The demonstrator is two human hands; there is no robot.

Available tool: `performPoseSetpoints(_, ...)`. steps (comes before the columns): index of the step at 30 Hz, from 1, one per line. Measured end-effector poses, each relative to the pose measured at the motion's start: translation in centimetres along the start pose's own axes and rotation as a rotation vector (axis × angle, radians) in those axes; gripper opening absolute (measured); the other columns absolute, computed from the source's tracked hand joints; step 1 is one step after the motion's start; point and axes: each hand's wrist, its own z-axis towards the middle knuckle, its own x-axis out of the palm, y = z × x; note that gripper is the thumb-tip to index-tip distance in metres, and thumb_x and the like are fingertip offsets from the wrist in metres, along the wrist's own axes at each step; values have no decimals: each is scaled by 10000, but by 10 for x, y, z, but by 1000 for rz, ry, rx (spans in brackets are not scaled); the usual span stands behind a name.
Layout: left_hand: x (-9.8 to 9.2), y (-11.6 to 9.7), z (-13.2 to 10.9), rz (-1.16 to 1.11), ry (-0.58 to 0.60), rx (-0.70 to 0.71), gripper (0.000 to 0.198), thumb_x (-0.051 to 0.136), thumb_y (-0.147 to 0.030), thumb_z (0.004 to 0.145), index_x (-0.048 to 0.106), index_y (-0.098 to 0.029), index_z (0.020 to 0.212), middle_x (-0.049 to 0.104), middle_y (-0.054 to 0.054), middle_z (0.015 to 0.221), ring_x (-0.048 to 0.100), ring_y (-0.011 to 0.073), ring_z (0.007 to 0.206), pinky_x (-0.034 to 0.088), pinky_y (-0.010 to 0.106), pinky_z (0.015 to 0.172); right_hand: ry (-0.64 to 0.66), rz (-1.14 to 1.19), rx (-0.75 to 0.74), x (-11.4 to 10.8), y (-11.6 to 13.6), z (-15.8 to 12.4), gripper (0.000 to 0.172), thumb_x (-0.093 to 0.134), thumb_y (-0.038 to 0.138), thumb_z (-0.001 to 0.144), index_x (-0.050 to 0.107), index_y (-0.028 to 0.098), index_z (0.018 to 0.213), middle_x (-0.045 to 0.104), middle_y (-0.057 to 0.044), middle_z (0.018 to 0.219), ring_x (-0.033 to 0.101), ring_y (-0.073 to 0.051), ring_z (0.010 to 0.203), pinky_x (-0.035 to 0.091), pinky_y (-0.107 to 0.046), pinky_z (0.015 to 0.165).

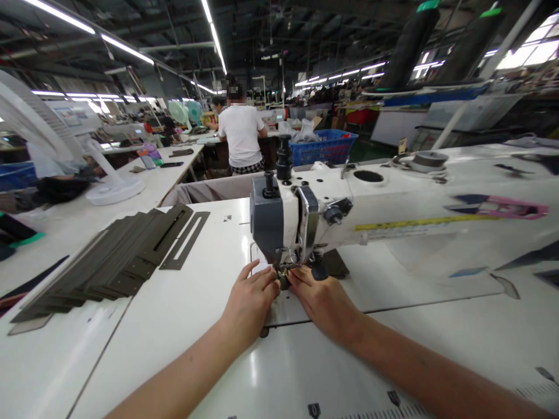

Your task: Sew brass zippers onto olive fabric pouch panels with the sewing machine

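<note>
Both hands are at the needle area of a white and grey sewing machine point(282, 221). My left hand point(251, 294) is just left of the presser foot, its fingers bent and closed on the edge of a small dark olive piece. My right hand point(325, 299) is on the other side, fingertips pressed together on the same dark olive piece point(336, 265), part of which shows flat behind that hand. Fingers and machine head hide most of the piece, so its shape is unclear. A stack of dark olive slotted panels point(100, 262) lies fanned out on the table to the left.
One slotted panel point(186, 241) lies beside the stack. Pink-handled snips point(502, 206) rest on the machine arm above a yellow tape measure point(423, 223). A white fan point(116, 189) stands at left. Behind are a blue basket point(321, 151) and a person in a white shirt point(241, 134).
</note>
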Motion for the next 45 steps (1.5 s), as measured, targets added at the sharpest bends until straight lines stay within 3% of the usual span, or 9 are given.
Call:
performPoseSetpoints(10, -2, 0, 4, 19, 18, -17, 125, 485, -138, 852, 609, -157, 851, 669, 65, 947, 610, 190, 935, 396, 389, 927, 17, 17, 24, 2, -3, 1, 244, 391, 116, 888, 635, 119, 899, 661, -126, 960, 611, -216, 923, 503, -323, 807)
performPoseSetpoints(27, -2, 5, 6, -10, 51, -51, 149, 484, -123, 850, 626, -169, 844, 663, 62, 953, 611, 181, 916, 395, 396, 920, 63, 58, 61, 1, -9, 4, 201, 406, 147, 883, 606, 155, 875, 650, -86, 896, 600, -185, 863, 473, -298, 785)
performPoseSetpoints(31, -6, 4, 3, -21, -2, -85, 164, 467, -145, 862, 626, -172, 834, 657, 66, 961, 618, 179, 864, 425, 412, 884, 21, -166, 164, -13, -19, 1, 104, 554, 243, 804, 578, 147, 837, 615, -114, 874, 569, -253, 853, 461, -378, 759)
performPoseSetpoints(33, -14, -7, 1, -38, -5, -90, 148, 475, -177, 864, 622, -173, 850, 654, 65, 947, 615, 182, 849, 422, 427, 897, 47, -351, 247, -21, -13, -9, 43, 541, 160, 780, 557, 138, 747, 592, -134, 791, 560, -281, 789, 457, -407, 694)
performPoseSetpoints(35, -22, -25, -2, -84, 37, -32, 179, 507, -253, 856, 599, -165, 981, 638, 82, 1009, 591, 208, 943, 383, 452, 960, 114, -383, 232, -28, 4, -28, 129, 472, 58, 760, 539, 148, 698, 572, -112, 702, 556, -262, 690, 456, -388, 622)
performPoseSetpoints(38, -29, -50, -6, -164, 154, 142, 356, 465, -277, 882, 479, -110, 1196, 555, 126, 1206, 481, 229, 1153, 322, 432, 1036, 134, -79, 130, -37, 41, -60, 166, 414, 71, 783, 552, 144, 838, 592, -92, 755, 574, -226, 694, 474, -343, 617)
performPoseSetpoints(41, -26, -59, -7, -231, 227, 238, 265, 376, -196, 918, 551, -113, 1098, 559, 120, 1212, 503, 204, 1142, 381, 371, 1002, 158, 283, 195, -50, 65, -82, 173, 372, 137, 838, 540, 169, 861, 601, -77, 846, 596, -177, 711, 484, -283, 617)
performPoseSetpoints(43, -22, -60, -6, -312, 220, 181, 233, 403, -218, 913, 597, -131, 1008, 606, 108, 1146, 550, 198, 1086, 424, 357, 959, 168, 487, 352, -59, 67, -87, 189, 365, 207, 869, 546, 183, 820, 609, -73, 900, 597, -138, 638, 483, -254, 583)
performPoseSetpoints(45, -21, -59, -5, -440, 178, 27, 202, 453, -231, 892, 614, -155, 987, 660, 81, 1045, 590, 185, 1025, 441, 347, 938, 199, 695, 561, -65, 63, -86, 218, 379, 310, 883, 552, 185, 839, 635, -59, 821, 591, -123, 556, 481, -239, 533)
